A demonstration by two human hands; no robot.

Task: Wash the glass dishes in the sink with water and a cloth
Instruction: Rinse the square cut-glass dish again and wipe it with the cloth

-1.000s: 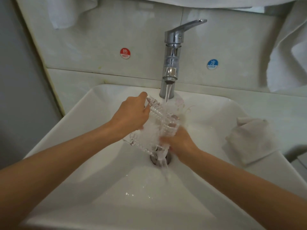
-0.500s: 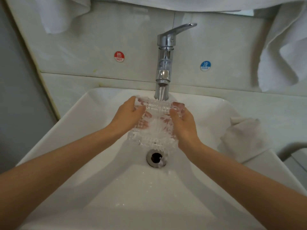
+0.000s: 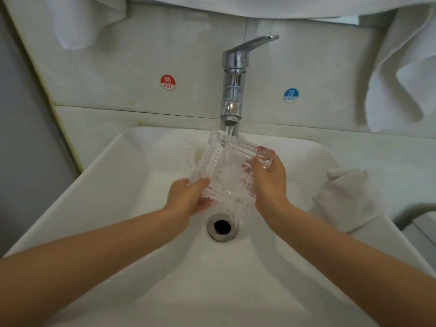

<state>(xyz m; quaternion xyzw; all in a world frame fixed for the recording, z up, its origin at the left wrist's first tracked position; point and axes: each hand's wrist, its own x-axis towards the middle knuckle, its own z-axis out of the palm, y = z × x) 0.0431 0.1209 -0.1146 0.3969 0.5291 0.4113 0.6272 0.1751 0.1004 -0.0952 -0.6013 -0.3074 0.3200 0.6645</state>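
The left hand [image 3: 186, 199] was smeared by motion, so how its fingers lay was hard to read. They seemed to be curled on the corner of the glass dish [image 3: 226, 171] farthest from the faucet [image 3: 232, 90]. The dish's outline was partly lost in splashing water [image 3: 227, 147], and both forearms ran out of frame. White towels [image 3: 401, 67] hung above and right of the faucet, cut off by the picture edge; their number could not be told.

There was one square, ridged glass dish, held tilted directly under the faucet's spout and above the sink [image 3: 132, 185]. The right hand [image 3: 269, 182] gripped its corner to the right of the faucet, fingers wrapped round the rim. One drain [image 3: 221, 227] sat below the faucet. One crumpled cloth [image 3: 342, 199] lay on the sink's rim, well right of the faucet. Two stickers flanked the faucet, a red HOT sticker [image 3: 167, 82] on its left and a blue COLD sticker [image 3: 291, 95] on its right.
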